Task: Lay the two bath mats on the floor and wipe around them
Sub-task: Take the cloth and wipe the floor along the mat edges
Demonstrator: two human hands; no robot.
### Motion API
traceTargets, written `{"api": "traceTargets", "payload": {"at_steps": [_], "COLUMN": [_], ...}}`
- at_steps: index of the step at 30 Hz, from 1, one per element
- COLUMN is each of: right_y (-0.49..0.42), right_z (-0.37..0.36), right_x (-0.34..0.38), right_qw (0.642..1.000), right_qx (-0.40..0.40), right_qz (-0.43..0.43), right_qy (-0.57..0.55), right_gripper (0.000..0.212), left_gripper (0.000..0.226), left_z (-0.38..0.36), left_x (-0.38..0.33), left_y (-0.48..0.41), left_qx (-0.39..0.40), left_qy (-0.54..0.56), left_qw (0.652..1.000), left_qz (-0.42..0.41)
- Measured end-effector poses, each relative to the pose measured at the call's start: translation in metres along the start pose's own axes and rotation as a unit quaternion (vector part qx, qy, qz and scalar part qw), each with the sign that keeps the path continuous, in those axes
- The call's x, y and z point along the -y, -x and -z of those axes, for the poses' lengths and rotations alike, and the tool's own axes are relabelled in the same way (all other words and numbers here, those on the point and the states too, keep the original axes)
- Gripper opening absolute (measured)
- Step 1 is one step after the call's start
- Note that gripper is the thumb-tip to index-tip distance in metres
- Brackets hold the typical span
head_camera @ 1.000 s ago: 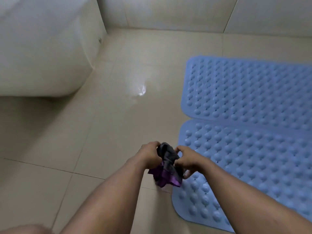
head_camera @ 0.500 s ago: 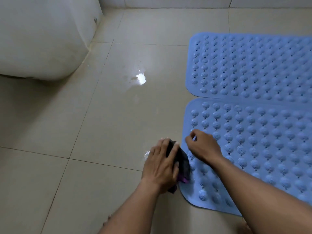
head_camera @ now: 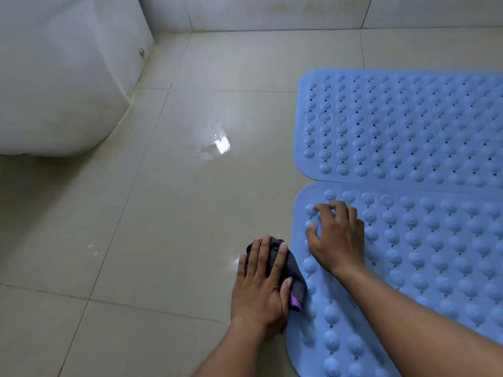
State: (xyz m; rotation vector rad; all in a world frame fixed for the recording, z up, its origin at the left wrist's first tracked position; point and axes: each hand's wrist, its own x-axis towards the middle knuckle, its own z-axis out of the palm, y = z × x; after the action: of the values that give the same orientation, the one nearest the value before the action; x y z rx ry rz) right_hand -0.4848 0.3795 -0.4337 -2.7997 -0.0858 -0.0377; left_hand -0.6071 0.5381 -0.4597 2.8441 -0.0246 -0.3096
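Two blue bath mats with raised bumps lie flat on the beige tile floor, side by side. The far mat (head_camera: 408, 126) sits toward the wall, the near mat (head_camera: 435, 254) right against it. My left hand (head_camera: 261, 284) presses a dark grey cloth (head_camera: 291, 270) with a purple edge onto the floor beside the near mat's left edge. My right hand (head_camera: 337, 238) rests on the near mat's left end, fingers spread and curled on the bumps, holding nothing.
A white toilet base (head_camera: 62, 85) stands at the left, against the tiled wall (head_camera: 272, 12). A small wet patch (head_camera: 217, 145) shines on the floor between the toilet and the mats. Bare tile lies to the left of my hands.
Both hands held the cloth in the air a second ago. The left hand has since pressed it onto the floor, and the right hand let go and settled on the near mat.
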Motion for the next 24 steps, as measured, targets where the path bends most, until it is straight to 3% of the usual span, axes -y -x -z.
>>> {"api": "traceTargets", "payload": {"at_steps": [5,10,14,20,24], "right_y": [-0.073,-0.141,-0.202,-0.265,-0.258], "right_z": [-0.002,-0.008,-0.015,-0.014,-0.027], "right_x": [-0.008,-0.019,-0.035,-0.061,-0.066], "right_qw": [1.000,1.000,1.000,0.997,0.995], "right_qx": [0.002,-0.016,-0.026,0.018,-0.034], "right_qz": [-0.005,-0.004,-0.012,-0.052,-0.019], "right_qy": [-0.002,-0.006,0.008,0.055,0.087], "right_gripper": [0.043,0.048,0.053,0.067,0.074], "left_gripper": [0.070,0.068,0.066,0.072,0.077], "left_z": [0.011,0.040,0.057,0.068,0.077], "left_x": [0.003,0.000,-0.006,0.005,0.008], "left_y": [-0.089,-0.173,-0.241,-0.284,-0.313], "left_qx": [-0.035,-0.009,-0.006,-0.007,-0.007], "left_qy": [0.015,0.026,0.025,-0.002,-0.007], "left_qw": [0.999,1.000,0.998,1.000,0.999], "left_qz": [0.029,0.015,0.061,0.023,0.031]}}
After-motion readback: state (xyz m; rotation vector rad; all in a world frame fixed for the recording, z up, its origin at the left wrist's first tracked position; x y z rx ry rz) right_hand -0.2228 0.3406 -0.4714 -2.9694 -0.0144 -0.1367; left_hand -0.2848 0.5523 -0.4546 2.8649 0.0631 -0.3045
